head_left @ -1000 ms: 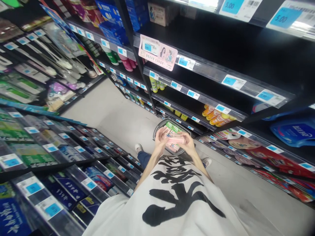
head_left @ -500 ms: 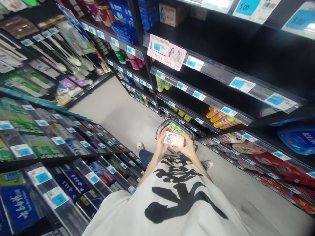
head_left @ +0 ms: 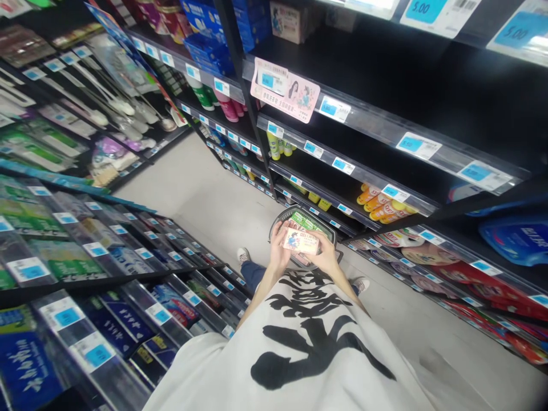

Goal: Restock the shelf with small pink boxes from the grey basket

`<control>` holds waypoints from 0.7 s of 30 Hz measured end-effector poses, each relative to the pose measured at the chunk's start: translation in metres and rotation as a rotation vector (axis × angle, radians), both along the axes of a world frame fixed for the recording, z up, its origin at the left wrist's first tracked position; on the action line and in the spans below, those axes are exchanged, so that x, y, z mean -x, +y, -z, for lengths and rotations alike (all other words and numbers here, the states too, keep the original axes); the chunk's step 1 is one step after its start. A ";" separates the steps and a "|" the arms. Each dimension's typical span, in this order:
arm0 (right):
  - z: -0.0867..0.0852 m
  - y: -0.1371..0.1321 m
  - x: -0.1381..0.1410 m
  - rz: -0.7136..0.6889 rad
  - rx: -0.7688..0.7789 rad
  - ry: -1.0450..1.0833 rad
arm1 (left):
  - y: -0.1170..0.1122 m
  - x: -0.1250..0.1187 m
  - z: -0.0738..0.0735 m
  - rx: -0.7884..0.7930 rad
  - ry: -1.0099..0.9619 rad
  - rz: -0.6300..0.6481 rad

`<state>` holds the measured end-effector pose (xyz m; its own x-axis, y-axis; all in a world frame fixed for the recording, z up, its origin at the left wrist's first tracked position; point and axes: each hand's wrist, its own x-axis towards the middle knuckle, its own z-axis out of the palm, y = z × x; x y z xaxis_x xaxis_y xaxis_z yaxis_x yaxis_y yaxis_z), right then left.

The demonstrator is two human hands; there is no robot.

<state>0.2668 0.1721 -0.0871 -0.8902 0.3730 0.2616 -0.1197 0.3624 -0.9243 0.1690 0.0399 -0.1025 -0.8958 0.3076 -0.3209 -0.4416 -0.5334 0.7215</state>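
A small pale pink soap box point(head_left: 301, 241), printed with a blue figure and red lettering, is held level in front of my body. My left hand point(head_left: 279, 245) grips its left end, and my right hand point(head_left: 326, 253) grips the right end. Beneath the box and hands is a dark shopping basket point(head_left: 274, 220) containing green packs point(head_left: 314, 224) and pinkish packs. My hands and the box hide part of its contents.
A shelf rack point(head_left: 368, 111) stands ahead and to the right, with a similar soap box point(head_left: 286, 21) near its top. Shelves of toothpaste boxes point(head_left: 29, 354) run along the left. Between them lies grey floor point(head_left: 192, 188).
The camera view has shifted slightly, so the shelves appear a little farther left and up. Both hands keep the same hold on the soap box.
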 end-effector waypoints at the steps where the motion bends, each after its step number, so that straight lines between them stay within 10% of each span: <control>1: -0.002 0.000 0.001 0.006 -0.019 -0.008 | 0.000 0.000 -0.001 -0.003 -0.002 -0.005; 8: 0.001 0.005 0.005 0.012 -0.010 -0.137 | 0.009 -0.010 -0.027 -0.051 0.035 0.091; 13: 0.020 -0.006 0.004 0.061 0.498 -0.211 | 0.017 -0.023 -0.061 -0.072 0.175 0.380; 21: -0.012 0.002 0.003 0.072 0.921 -0.091 | 0.000 -0.014 -0.066 0.303 0.624 0.311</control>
<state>0.2636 0.1744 -0.0755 -0.8596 0.4537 -0.2350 -0.0384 -0.5160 -0.8557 0.1834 0.0397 -0.0362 -0.8251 0.5548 0.1065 -0.0009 -0.1899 0.9818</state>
